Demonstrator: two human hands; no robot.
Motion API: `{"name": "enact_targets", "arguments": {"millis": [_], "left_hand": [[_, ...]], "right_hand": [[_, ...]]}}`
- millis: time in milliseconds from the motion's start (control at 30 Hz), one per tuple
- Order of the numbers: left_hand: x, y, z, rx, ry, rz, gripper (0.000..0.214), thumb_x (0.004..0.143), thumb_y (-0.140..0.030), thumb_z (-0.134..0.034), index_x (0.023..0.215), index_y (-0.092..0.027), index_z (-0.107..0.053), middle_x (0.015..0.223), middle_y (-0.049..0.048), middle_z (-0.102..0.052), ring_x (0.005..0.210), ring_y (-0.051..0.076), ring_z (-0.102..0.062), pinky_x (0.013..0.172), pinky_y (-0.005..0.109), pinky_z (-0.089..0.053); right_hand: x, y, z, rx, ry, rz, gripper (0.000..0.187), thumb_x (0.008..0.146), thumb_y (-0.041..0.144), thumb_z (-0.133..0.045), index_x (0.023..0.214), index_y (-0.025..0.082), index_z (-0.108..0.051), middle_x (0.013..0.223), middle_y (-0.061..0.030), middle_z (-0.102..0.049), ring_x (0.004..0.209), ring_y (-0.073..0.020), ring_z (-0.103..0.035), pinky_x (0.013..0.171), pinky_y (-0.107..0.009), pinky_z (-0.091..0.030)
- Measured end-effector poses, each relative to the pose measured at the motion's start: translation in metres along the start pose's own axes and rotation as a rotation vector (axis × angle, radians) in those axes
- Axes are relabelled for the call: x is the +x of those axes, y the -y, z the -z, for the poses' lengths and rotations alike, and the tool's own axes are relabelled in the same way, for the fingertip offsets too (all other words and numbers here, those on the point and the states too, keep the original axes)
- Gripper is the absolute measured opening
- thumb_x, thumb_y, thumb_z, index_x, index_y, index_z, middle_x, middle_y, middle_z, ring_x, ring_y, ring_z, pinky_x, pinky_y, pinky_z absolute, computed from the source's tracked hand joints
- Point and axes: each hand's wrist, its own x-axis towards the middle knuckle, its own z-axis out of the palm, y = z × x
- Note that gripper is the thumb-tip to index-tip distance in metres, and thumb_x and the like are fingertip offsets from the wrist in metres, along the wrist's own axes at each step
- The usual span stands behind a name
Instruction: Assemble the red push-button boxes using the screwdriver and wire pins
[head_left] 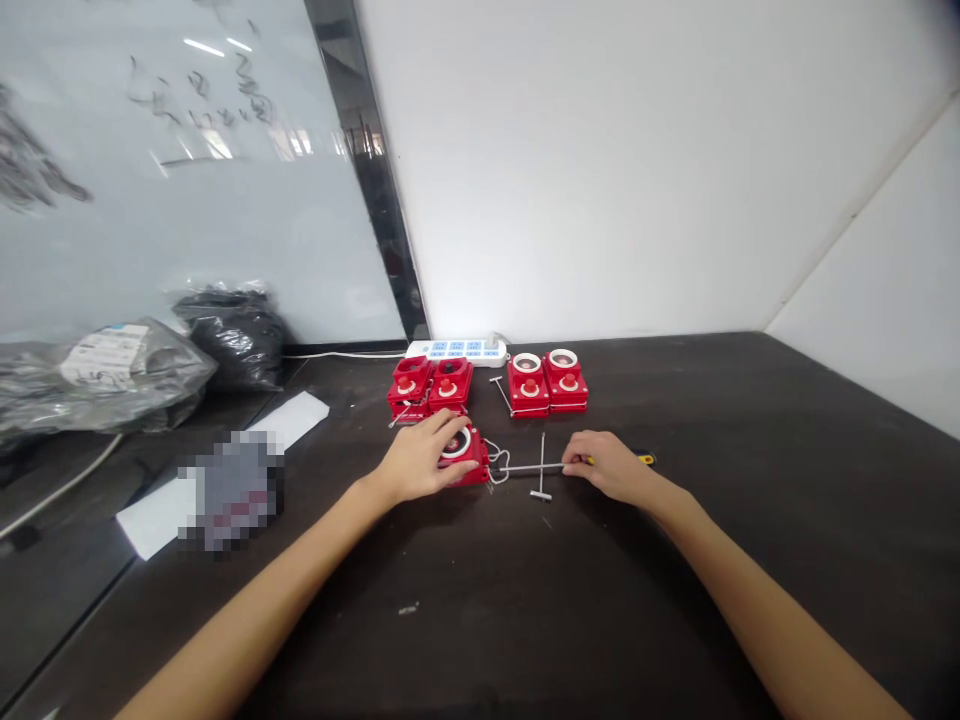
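My left hand [424,455] is closed over a red alarm box [478,462] with a white-ringed round opening, which lies on the dark table. White looped cord hangs from the box's right side. My right hand [604,466] grips a screwdriver [536,467] with a long thin shaft and a yellow-and-black handle, partly hidden by the fingers. The shaft points left, its tip close to the box's right side; whether it touches cannot be seen. A small T-shaped metal rod [541,494] lies on the table and crosses the shaft.
Behind my left hand stand two red boxes [450,385] with dark openings. Two white-ringed boxes [529,388] stand farther right, a T-shaped rod beside them. A white power strip [457,350] is at the wall. Plastic bags [232,335] and white paper [296,420] lie at left.
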Motion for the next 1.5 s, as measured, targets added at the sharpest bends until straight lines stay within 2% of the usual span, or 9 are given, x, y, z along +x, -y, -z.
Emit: {"name": "enact_targets", "arguments": {"millis": [233, 433, 600, 767, 933, 1233, 1500], "left_hand": [[0.001, 0.001, -0.001, -0.009, -0.009, -0.005, 0.061, 0.089, -0.062, -0.048, 0.132, -0.018, -0.051, 0.132, 0.0131, -0.056, 0.111, 0.03, -0.061, 0.087, 0.043, -0.054], [0.001, -0.001, 0.003, -0.005, -0.002, -0.009, 0.061, 0.09, -0.061, -0.047, 0.133, -0.018, -0.05, 0.134, 0.0142, -0.055, 0.112, 0.03, -0.061, 0.085, 0.041, -0.054], [0.0, -0.001, 0.004, 0.0, 0.007, -0.011, 0.061, 0.09, -0.061, -0.047, 0.133, -0.018, -0.049, 0.134, 0.014, -0.055, 0.114, 0.03, -0.06, 0.087, 0.041, -0.054], [0.001, -0.001, 0.003, 0.005, 0.007, 0.002, 0.061, 0.09, -0.062, -0.047, 0.133, -0.019, -0.049, 0.135, 0.0136, -0.055, 0.113, 0.029, -0.06, 0.088, 0.04, -0.053], [0.001, -0.001, 0.001, -0.012, 0.014, 0.012, 0.062, 0.089, -0.063, -0.047, 0.132, -0.017, -0.05, 0.133, 0.0135, -0.055, 0.113, 0.03, -0.06, 0.088, 0.042, -0.053], [0.0, 0.0, 0.001, -0.008, 0.005, -0.006, 0.062, 0.09, -0.063, -0.046, 0.134, -0.018, -0.049, 0.134, 0.0138, -0.055, 0.112, 0.03, -0.061, 0.087, 0.043, -0.053], [0.001, 0.001, 0.001, -0.018, -0.005, -0.014, 0.061, 0.09, -0.062, -0.047, 0.134, -0.019, -0.049, 0.133, 0.013, -0.056, 0.112, 0.03, -0.061, 0.087, 0.042, -0.053]], "right_hand": [[0.0, 0.004, 0.004, 0.034, 0.016, -0.036, 0.01, 0.084, 0.019, -0.063, 0.075, 0.018, -0.067, 0.074, -0.0021, -0.064, 0.068, -0.0144, -0.056, 0.067, -0.025, -0.039], [-0.008, 0.012, 0.021, 0.159, 0.096, -0.112, 0.026, 0.095, 0.029, -0.044, 0.08, 0.02, -0.062, 0.062, 0.0016, -0.058, 0.056, -0.0126, -0.052, 0.058, -0.024, -0.037], [-0.011, 0.016, 0.03, 0.027, 0.1, -0.151, 0.025, 0.097, 0.031, -0.04, 0.081, 0.023, -0.058, 0.063, 0.0015, -0.056, 0.057, -0.0135, -0.05, 0.058, -0.025, -0.033], [-0.009, 0.017, 0.024, -0.063, 0.136, -0.143, 0.027, 0.097, 0.03, -0.04, 0.077, 0.023, -0.057, 0.066, 0.0003, -0.059, 0.061, -0.0145, -0.053, 0.061, -0.025, -0.032], [-0.007, 0.021, 0.018, -0.07, 0.15, -0.115, 0.025, 0.093, 0.028, -0.048, 0.072, 0.021, -0.061, 0.072, -0.0016, -0.065, 0.068, -0.0156, -0.055, 0.063, -0.026, -0.033], [-0.005, 0.02, 0.013, -0.107, 0.109, -0.14, 0.024, 0.092, 0.027, -0.049, 0.078, 0.021, -0.067, 0.08, -0.0039, -0.07, 0.073, -0.0175, -0.059, 0.066, -0.027, -0.035], [-0.004, 0.021, 0.014, -0.122, 0.121, -0.145, 0.023, 0.091, 0.027, -0.051, 0.076, 0.022, -0.068, 0.079, -0.0034, -0.07, 0.073, -0.0176, -0.06, 0.065, -0.026, -0.034]]}}
